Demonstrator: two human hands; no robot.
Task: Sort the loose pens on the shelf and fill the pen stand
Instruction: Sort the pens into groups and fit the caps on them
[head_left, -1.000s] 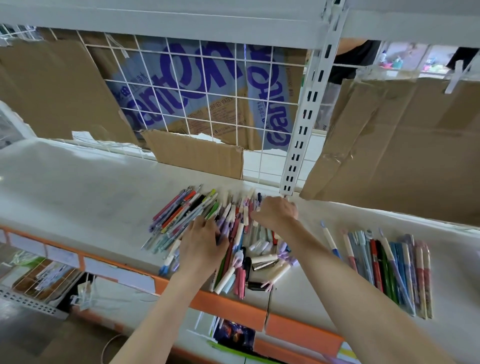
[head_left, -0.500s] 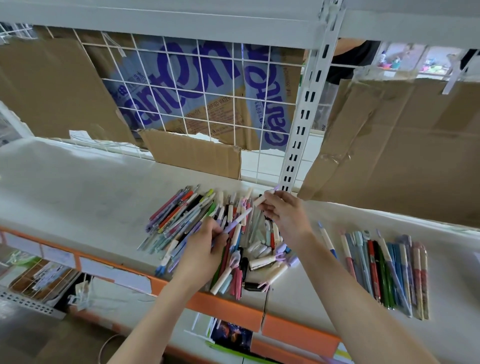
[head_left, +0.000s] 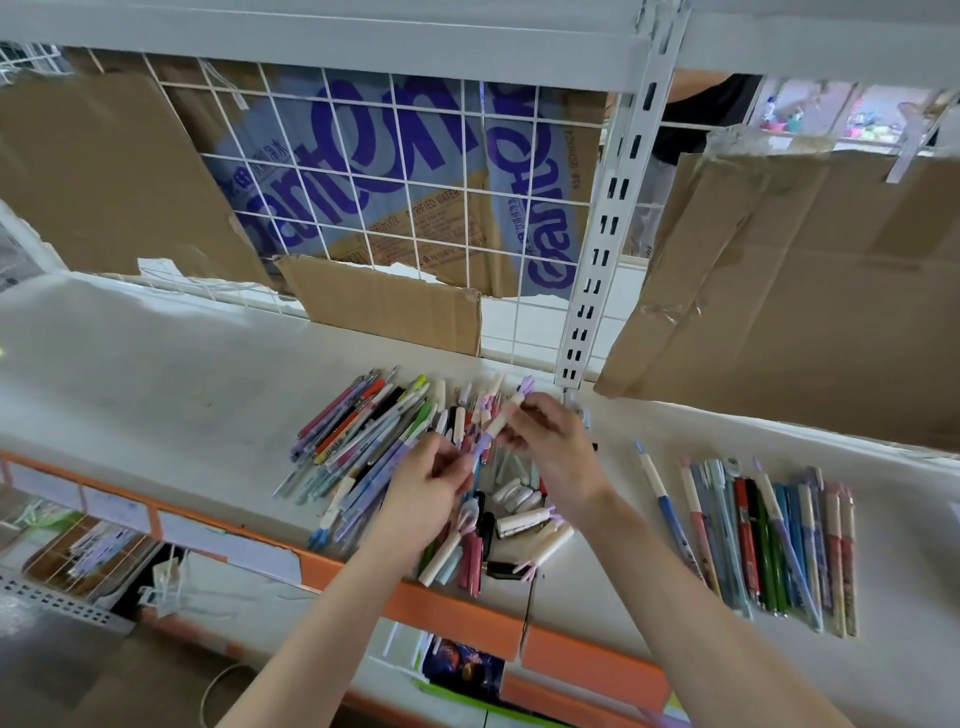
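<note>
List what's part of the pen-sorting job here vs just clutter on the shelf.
In the job:
- mixed pen pile
- sorted pen row
- purple-and-white pen, held by left hand and right hand

Lying about:
- cardboard sheets
- printed carton behind wire grid

No pen stand visible.

1. Two forearms are seen, entering from the bottom edge of the view; both are bare, with no sleeve visible up to that edge.
2. The left hand (head_left: 423, 488) and the right hand (head_left: 553, 447) are uncovered; no glove is worn.
3. The wrists and fingers are seen bare, without watch, band or ring.
4. The fingernails are too small to be described.
</note>
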